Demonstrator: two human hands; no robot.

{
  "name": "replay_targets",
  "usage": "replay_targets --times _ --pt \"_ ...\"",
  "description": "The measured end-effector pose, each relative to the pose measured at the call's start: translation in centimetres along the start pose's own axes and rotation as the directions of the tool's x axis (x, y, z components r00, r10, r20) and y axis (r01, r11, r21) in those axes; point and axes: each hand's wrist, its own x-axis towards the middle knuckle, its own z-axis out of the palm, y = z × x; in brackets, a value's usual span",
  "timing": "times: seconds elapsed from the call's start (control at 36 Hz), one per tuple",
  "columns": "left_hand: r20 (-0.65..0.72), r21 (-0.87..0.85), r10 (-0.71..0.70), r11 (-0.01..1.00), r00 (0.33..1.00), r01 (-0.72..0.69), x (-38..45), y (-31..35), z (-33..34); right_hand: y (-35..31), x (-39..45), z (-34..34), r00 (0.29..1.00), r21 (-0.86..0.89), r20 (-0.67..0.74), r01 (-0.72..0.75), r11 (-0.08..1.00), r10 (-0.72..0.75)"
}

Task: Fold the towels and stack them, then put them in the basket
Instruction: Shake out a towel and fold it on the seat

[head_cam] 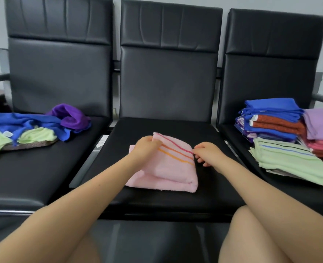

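On the left seat (43, 168) I see a loose heap of unfolded towels (33, 128), blue, purple and pale green, still to be done. On the middle seat (156, 196) lies the pink striped towel (168, 168), nearly folded: my left hand (147, 147) pinches its far left corner, my right hand (207, 152) pinches the far right edge with curled fingers. On the right seat (251, 186) sit the folded stacks (274, 120), with a green striped towel (289, 160) nearest. I judge the work past halfway; I see no basket, so the loading remains.
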Motion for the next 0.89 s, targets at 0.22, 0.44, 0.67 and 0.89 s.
replay_targets --times 0.22,0.44,0.67,0.89 --pt "-0.135 0.107 0.005 0.994 0.991 0.010 0.0 -1.0 -3.7 -1.5 0.5 1.9 0.996 -0.082 0.060 0.071 0.994 -0.066" --pt "-0.085 0.550 -0.071 0.828 0.994 0.106 -1.6 -2.8 -6.3 -2.2 0.5 3.5 0.992 -0.257 0.118 0.072 0.964 -0.042" --pt "-0.130 0.528 -0.056 0.841 0.990 0.117 -3.0 -2.9 -5.0 -2.5 -0.7 4.2 0.985 -0.311 0.172 0.051 0.949 0.004" --pt "-0.113 0.047 -0.308 0.948 0.945 0.314 -4.6 -1.5 -4.5 -2.5 -1.6 4.5 0.969 0.067 0.237 0.049 0.997 -0.064"
